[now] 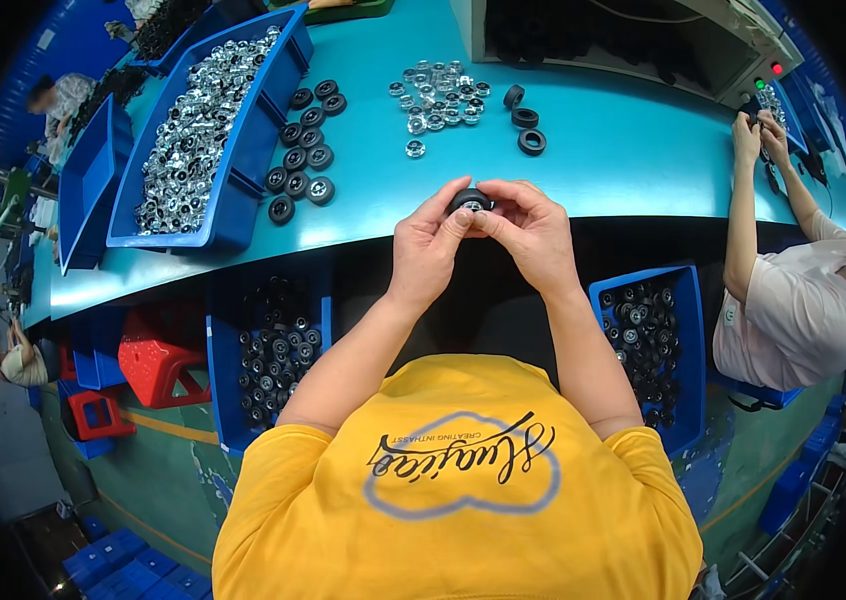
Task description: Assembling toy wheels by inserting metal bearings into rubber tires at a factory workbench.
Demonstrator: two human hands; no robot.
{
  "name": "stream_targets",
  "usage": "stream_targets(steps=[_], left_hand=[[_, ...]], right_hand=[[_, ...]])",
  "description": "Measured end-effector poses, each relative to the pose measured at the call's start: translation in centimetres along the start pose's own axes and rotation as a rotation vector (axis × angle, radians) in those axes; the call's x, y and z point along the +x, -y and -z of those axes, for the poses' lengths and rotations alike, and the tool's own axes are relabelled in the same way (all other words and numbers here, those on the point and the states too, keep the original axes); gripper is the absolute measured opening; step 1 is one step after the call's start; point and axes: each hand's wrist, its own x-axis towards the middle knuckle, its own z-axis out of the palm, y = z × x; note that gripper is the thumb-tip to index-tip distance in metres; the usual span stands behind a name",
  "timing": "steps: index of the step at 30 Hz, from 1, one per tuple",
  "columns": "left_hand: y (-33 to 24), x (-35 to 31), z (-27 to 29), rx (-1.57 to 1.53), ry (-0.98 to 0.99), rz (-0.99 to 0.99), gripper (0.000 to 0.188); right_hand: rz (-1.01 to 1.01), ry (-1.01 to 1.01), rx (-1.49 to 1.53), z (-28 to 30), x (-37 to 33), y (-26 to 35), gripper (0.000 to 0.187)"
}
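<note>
Stretching across the upper half of the view, a teal table [603,150] curves with the lens; its near edge runs just below the hands. Toward its far left corner sits a long blue bin [243,175] heaped with shiny silver hubs [188,130], and just beside it stand rows of finished black wheels [303,145]. A loose scatter of clear hubs [438,100] and three black tyres [525,118] lie nearer the far edge. Under the table, blue crates [683,350] hold more wheels, near red stools [158,360]. At the right end another person's hands [758,130] work. Over the near edge, the left hand [428,245] and right hand [533,235] are both pinched on one small black wheel [470,201], silver at its centre.
</note>
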Motion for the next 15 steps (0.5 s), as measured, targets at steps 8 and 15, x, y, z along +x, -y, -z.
stream_targets(steps=[8,15], left_hand=[[-0.9,0.7,-1.0,0.577,-0.081,-0.137,0.049],[-0.3,3.2,0.2,-0.065,-0.022,0.12,0.039]], right_hand=[[0.131,-0.102,-0.071,-0.8,0.7,0.7,0.033],[0.085,-0.102,0.119,-0.7,2.0,-1.2,0.04]])
